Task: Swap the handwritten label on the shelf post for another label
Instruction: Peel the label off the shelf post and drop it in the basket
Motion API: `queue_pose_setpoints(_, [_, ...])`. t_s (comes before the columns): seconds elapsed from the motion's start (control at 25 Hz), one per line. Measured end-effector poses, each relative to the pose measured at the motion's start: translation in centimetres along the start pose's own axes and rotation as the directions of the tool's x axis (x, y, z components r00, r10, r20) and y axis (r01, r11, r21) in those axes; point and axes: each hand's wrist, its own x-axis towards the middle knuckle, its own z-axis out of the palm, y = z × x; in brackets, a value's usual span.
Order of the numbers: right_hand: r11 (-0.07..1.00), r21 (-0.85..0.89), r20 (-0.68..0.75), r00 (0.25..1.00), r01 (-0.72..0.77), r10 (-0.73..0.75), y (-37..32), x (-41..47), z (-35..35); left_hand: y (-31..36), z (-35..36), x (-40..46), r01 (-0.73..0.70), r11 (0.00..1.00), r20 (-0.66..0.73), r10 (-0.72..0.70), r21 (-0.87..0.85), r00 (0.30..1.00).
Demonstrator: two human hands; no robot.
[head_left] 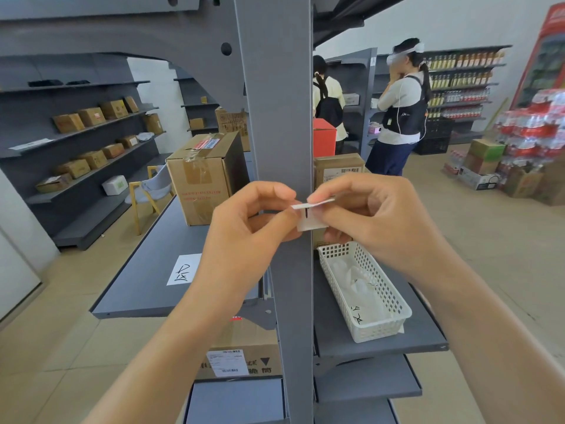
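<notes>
— What do you have on the post?

— Item one: shelf post [276, 117], grey painted metal, flat-faced, square-edged, running top to bottom through the middle of my view. Item two: label [310, 220], a small white slip with a black pen stroke, held right at the post's front edge. Its top strip is folded or peeled outward toward the right; I cannot tell whether the lower part is stuck to the metal.

— Hands?

— My left hand [250, 221] is curled, thumb and forefinger pinched on the label's left edge. My right hand [376, 215] is pinched on the raised upper strip, the other fingers tucked under.

— What's around it?

— Right of the post: a white plastic basket [394, 304], rectangular, lattice-walled, lying on a smooth grey metal shelf board [336, 338]. Inside it are pale slips, some with black writing, though the lattice blurs them. Left of the post: another flat grey shelf [143, 280] with a white handwritten sheet [185, 269] lying flat near its front edge, and a taped cardboard box [203, 179] standing farther back. Below, a carton [244, 359] with a printed shipping sticker.

— Room to move?

— Bare board between the sheet and the box on the left. The basket sits just beside the post, close under my right wrist. Two people [397, 99] stand well back on the right, apart from my reach, on open tiled floor [477, 234].
</notes>
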Motion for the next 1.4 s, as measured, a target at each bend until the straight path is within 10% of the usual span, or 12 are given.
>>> queue_pose_setpoints(0.72, [0.978, -0.207, 0.059, 0.998, 0.035, -0.023, 1.5, -0.5, -2.5, 0.2, 2.9, -0.3, -0.01, 0.994, -0.051, 0.016, 0.107, 0.999])
queue_pose_setpoints(1.12, [0.966, -0.178, -0.147, 0.976, -0.186, 0.161, 6.2, -0.6, -3.6, -3.3, 8.0, -0.2, -0.218, 0.801, 0.11, 0.189, 0.558, 0.976])
queue_pose_setpoints(1.4, [0.791, -0.418, -0.224, 0.895, -0.446, 0.386, 14.5, -1.8, -4.7, -7.9, 9.5, -0.8, -0.082, 0.847, 0.213, -0.038, 0.526, 0.976])
